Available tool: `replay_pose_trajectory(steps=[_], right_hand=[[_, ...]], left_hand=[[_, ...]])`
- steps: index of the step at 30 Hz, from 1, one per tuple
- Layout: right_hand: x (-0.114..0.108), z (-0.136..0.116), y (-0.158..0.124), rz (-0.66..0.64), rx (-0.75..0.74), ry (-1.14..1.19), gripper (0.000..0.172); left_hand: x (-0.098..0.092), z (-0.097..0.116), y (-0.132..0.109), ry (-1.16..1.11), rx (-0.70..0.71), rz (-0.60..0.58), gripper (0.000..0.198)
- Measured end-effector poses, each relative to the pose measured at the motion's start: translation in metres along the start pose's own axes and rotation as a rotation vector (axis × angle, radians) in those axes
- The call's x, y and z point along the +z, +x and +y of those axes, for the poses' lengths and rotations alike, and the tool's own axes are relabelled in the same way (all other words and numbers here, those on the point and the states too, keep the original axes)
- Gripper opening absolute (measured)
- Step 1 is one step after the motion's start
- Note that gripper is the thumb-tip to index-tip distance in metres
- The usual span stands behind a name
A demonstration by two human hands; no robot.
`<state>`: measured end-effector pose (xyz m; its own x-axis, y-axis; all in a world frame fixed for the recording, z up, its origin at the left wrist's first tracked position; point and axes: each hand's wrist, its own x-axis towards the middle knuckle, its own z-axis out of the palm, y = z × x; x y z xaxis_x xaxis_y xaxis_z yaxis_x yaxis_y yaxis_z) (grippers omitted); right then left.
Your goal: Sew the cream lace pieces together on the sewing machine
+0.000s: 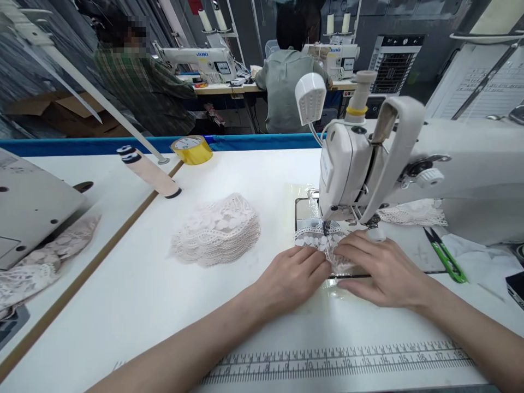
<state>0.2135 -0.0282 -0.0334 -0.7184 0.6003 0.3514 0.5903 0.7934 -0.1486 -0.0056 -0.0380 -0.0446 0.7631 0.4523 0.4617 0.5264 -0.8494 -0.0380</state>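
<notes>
A piece of white scalloped lace (310, 236) lies under the needle of a white sewing machine (347, 169). My left hand (295, 273) is at the lace's near edge, fingers curled down with the tips pinching it. My right hand (379, 267) rests just right of the needle, its fingers stretched out flat over the lace and its thumb apart, pointing left. Part of the lace is hidden beneath both hands. Left of the machine sits a stack of similar lace pieces (219, 232), apart from my hands.
Green thread snips (446, 256) lie right of my right hand, near more lace (415, 213). A pink thread cone (149, 172) and yellow tape roll (192, 149) are at the back left. A printed ruler (327, 363) runs along the front. Two people work at machines beyond.
</notes>
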Motion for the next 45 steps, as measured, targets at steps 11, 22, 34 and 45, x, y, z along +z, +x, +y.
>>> replay_pose_trajectory(steps=[11, 22, 34, 45], right_hand=[[0.006, -0.004, 0.002, 0.219, -0.162, -0.195, 0.022], [0.005, -0.005, 0.001, 0.205, -0.155, -0.187, 0.023], [0.010, -0.004, 0.002, 0.229, -0.138, -0.185, 0.025], [0.017, -0.001, 0.004, 0.260, -0.134, -0.248, 0.025]], left_hand=[[-0.001, 0.011, 0.000, 0.087, -0.093, -0.071, 0.035], [0.001, 0.009, -0.002, 0.164, -0.024, -0.086, 0.032], [0.003, 0.004, -0.002, 0.179, -0.037, -0.067, 0.034], [0.007, -0.002, 0.000, 0.189, -0.088, -0.045, 0.031]])
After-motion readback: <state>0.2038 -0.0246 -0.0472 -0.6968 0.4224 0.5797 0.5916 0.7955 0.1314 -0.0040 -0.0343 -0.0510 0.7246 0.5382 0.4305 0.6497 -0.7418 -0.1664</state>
